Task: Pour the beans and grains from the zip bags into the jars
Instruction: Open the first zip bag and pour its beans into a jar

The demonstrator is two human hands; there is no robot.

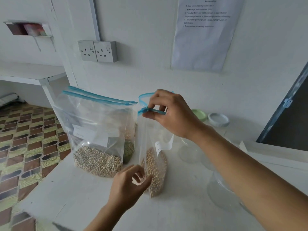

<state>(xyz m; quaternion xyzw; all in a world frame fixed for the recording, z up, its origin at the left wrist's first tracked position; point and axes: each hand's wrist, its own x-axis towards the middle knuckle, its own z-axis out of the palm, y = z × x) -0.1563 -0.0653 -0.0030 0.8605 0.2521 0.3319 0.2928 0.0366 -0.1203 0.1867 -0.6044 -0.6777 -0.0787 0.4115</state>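
Note:
A clear zip bag [154, 165] of pale beans stands upright on the white table [75, 194], turned edge-on to me. My right hand [168, 114] pinches its blue zip strip at the top, and the strip gapes open behind the fingers. Low beside the bag's bottom, my left hand [131, 184] hovers with loosely curled fingers; it is blurred and I cannot tell if it touches the bag. Clear glass jars [221, 192] stand under and right of my right forearm, partly hidden.
Other zip bags [96, 130] with pale grains and green beans stand at the left against the wall. Two round lids, green [200, 115] and pale blue [218, 120], lie at the back. The table's left edge drops to a patterned floor [21, 139].

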